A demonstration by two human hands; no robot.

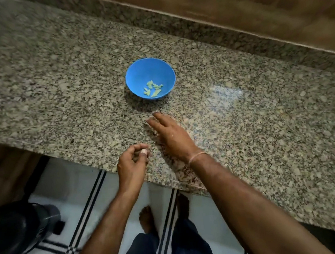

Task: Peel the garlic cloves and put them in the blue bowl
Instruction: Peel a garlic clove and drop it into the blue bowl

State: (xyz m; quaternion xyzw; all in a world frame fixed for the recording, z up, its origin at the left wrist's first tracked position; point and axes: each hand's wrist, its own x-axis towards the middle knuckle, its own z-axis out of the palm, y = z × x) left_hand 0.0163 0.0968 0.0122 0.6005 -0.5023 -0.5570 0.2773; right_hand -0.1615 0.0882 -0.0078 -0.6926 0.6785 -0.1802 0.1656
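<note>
A speckled granite table (pixel 57 85) runs slantwise across the frame, from the upper left to the lower right. Its front edge cuts from the middle left down to the lower right corner. Its back edge meets a raised granite strip and a brown wooden wall (pixel 253 8) along the upper right. Wide bare stone lies on every side of the bowl, most of it to the left and the lower right. Below the front edge, in the lower left, is a white tiled floor (pixel 52 181) with black stripes. A black bin (pixel 19 231) stands on it at the far left, and the person's bare feet (pixel 147 217) show at bottom centre.

A blue bowl (pixel 149 67) stands upright just above the centre of the frame, well back from the front edge. In its bottom lies a small heap of pale peeled cloves (pixel 153 88).

The right hand (pixel 169 132) reaches over the table just below the bowl, near it but apart. It is released, fingers stretched towards the upper left, holding nothing; blur hides whether the fingertips touch the stone. A thin band (pixel 198 156) circles its wrist. The left hand (pixel 132 162) sits at the table's front edge, below and left of the right hand, fingers curled, grasping one pale garlic clove (pixel 143 150) between thumb and fingertips
</note>
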